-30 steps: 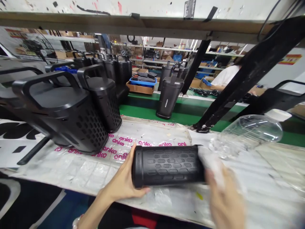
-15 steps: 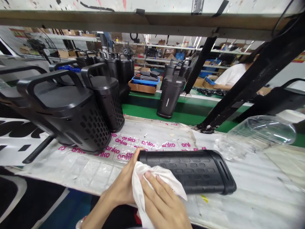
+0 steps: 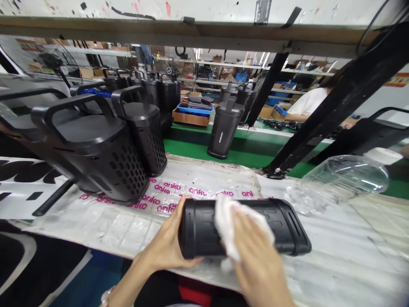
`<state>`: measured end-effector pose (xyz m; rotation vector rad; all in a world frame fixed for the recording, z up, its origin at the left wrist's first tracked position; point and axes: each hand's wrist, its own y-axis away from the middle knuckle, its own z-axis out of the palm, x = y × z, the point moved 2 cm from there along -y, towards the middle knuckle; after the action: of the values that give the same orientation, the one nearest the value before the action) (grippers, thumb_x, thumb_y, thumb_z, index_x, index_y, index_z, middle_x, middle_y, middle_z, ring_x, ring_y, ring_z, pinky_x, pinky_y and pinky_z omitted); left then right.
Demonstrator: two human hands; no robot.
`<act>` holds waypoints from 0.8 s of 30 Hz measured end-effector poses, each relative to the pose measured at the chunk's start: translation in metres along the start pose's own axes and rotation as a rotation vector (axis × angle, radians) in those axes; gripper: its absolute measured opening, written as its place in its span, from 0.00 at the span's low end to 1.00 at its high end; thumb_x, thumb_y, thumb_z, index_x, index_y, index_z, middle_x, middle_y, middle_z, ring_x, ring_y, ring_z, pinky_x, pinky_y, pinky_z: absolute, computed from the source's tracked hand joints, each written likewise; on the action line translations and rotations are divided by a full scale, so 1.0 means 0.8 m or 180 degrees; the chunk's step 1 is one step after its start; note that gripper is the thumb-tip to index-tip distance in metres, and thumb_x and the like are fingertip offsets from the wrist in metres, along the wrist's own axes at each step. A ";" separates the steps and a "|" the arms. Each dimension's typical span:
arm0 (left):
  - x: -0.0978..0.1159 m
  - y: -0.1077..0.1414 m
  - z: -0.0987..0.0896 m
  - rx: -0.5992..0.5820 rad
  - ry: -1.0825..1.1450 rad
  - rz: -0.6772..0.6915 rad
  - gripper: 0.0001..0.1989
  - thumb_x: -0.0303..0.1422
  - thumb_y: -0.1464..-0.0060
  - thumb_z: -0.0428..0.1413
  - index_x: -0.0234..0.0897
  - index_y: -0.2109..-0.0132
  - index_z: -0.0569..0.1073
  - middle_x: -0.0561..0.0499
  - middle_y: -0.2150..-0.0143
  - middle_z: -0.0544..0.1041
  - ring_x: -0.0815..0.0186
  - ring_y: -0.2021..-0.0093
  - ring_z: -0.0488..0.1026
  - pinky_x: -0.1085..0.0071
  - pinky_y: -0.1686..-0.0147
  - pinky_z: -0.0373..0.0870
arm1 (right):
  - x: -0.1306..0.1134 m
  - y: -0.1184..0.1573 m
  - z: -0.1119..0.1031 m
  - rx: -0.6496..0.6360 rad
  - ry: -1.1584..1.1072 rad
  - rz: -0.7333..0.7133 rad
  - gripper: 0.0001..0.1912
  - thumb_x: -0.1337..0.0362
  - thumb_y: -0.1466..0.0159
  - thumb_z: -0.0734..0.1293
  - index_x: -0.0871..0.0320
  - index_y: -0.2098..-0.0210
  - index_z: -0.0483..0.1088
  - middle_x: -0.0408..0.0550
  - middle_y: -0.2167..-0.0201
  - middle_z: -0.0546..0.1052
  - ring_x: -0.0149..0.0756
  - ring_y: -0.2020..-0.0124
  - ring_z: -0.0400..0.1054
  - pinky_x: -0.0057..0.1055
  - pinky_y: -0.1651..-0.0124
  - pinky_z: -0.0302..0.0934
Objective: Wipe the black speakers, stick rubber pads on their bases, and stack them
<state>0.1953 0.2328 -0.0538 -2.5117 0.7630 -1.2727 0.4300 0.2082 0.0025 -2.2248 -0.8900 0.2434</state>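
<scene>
Speaker (image 3: 287, 230), black, cylindrical, lying on its side on the plastic-covered surface (image 3: 111, 230) near the front edge; far left, two larger black speakers with handles (image 3: 96, 157) stand upright, well apart from it; left hand (image 3: 169, 247) cupped around the cylinder's left end, thumb beneath, fingers on top; right hand (image 3: 258, 260) pressed on the middle of the cylinder, closed on a white cloth (image 3: 226, 221) bunched against the casing; further right, a clear plastic bottle (image 3: 345, 179) lies tilted on the surface, near the cylinder's right end but not touching.
</scene>
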 end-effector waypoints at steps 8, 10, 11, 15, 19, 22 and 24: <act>-0.004 0.000 0.003 0.0079 -0.0035 -0.0098 0.64 0.40 0.58 0.67 0.41 0.28 0.30 0.30 0.29 0.53 0.36 0.32 0.55 0.38 0.38 0.59 | -0.006 -0.035 0.020 0.0226 0.0431 0.1239 0.20 0.68 0.30 0.54 0.73 0.46 0.68 0.66 0.45 0.71 0.57 0.40 0.61 0.52 0.40 0.56; -0.004 0.003 0.002 0.0087 -0.0062 -0.0059 0.60 0.36 0.55 0.65 0.42 0.28 0.32 0.32 0.30 0.56 0.38 0.33 0.59 0.40 0.39 0.62 | -0.061 -0.054 0.034 0.0324 -0.0311 0.0845 0.23 0.75 0.35 0.52 0.72 0.44 0.67 0.61 0.39 0.67 0.52 0.35 0.55 0.47 0.36 0.50; -0.003 0.005 0.002 0.0115 -0.0084 -0.0054 0.57 0.33 0.54 0.63 0.43 0.28 0.34 0.33 0.30 0.57 0.39 0.34 0.60 0.41 0.39 0.63 | -0.081 -0.061 0.039 0.0214 -0.0508 0.0675 0.25 0.75 0.37 0.53 0.72 0.43 0.66 0.59 0.37 0.65 0.51 0.33 0.52 0.44 0.35 0.48; -0.004 0.008 0.002 0.0186 0.0012 -0.0374 0.58 0.33 0.56 0.64 0.42 0.28 0.35 0.35 0.30 0.57 0.41 0.34 0.60 0.43 0.38 0.62 | -0.060 -0.052 0.032 -0.0051 -0.0346 0.0657 0.25 0.75 0.37 0.53 0.72 0.44 0.67 0.57 0.39 0.67 0.48 0.34 0.53 0.41 0.35 0.44; -0.005 0.006 0.001 0.0210 -0.0048 -0.0487 0.56 0.39 0.54 0.64 0.44 0.28 0.36 0.36 0.29 0.56 0.40 0.31 0.56 0.39 0.37 0.56 | 0.059 0.003 -0.015 -0.0126 0.0228 0.2111 0.26 0.60 0.30 0.51 0.71 0.47 0.71 0.63 0.45 0.72 0.55 0.39 0.59 0.52 0.36 0.45; -0.004 0.004 -0.001 0.0140 -0.0079 -0.0341 0.58 0.39 0.55 0.64 0.45 0.28 0.34 0.35 0.29 0.55 0.38 0.32 0.57 0.35 0.39 0.59 | 0.129 0.041 -0.044 -0.0333 -0.0329 0.3742 0.32 0.42 0.36 0.54 0.61 0.59 0.75 0.56 0.68 0.79 0.56 0.59 0.71 0.49 0.52 0.61; -0.003 0.003 -0.002 0.0092 -0.0006 -0.0337 0.59 0.38 0.55 0.64 0.47 0.28 0.33 0.36 0.29 0.55 0.37 0.33 0.59 0.35 0.40 0.61 | 0.150 0.056 -0.051 -0.0036 -0.0890 0.4608 0.27 0.39 0.44 0.61 0.57 0.70 0.73 0.49 0.80 0.73 0.49 0.71 0.68 0.41 0.64 0.61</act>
<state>0.1916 0.2322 -0.0556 -2.5603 0.6139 -1.3047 0.5595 0.2422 0.0120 -2.4528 0.7668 1.1880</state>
